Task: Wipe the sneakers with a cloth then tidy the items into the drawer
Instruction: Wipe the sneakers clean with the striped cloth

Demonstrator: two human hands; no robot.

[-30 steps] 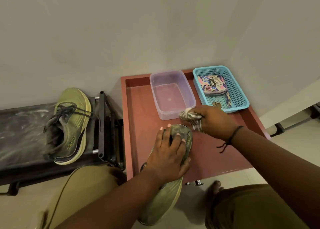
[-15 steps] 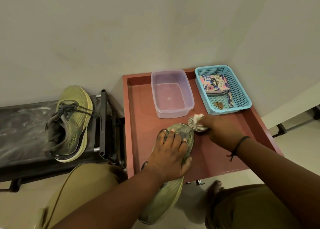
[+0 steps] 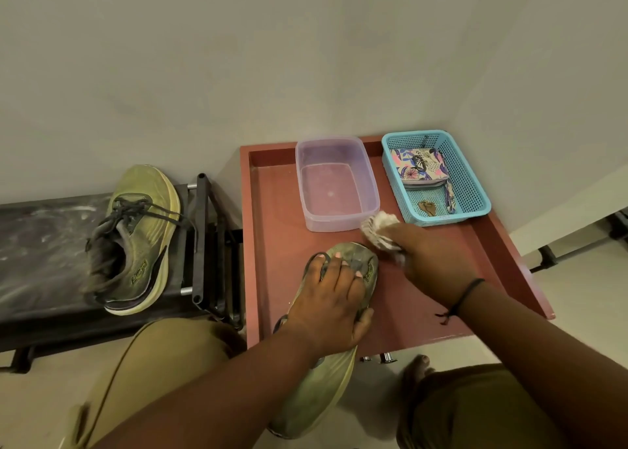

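Wall, pale and plain, fills the far half of the view. Below it on the left sits a long black bench, dusty on top and cut off at the left edge. A worn olive-green sneaker with dark laces lies on its side at the right end of the bench.

To the right is a big reddish-brown wooden drawer, pulled open, with low walls. At its far side stand two boxes, side by side. The clear plastic tub looks like it holds a little water, but that is hard to tell. The light blue plastic basket with holes holds a flowery flat pouch and a small brown thing too tiny to make out.

A second olive-green sneaker lies with one end inside the drawer and the other end sticking out over the near edge. Most of its top is hidden under the left hand, which grips it with the fingers curled over the top and the thumb round its right side. The right hand squeezes a bunched pale cloth, just beside the far end of this sneaker. Whether the cloth touches the shoe is unclear. A thin black string is tied round the right wrist.
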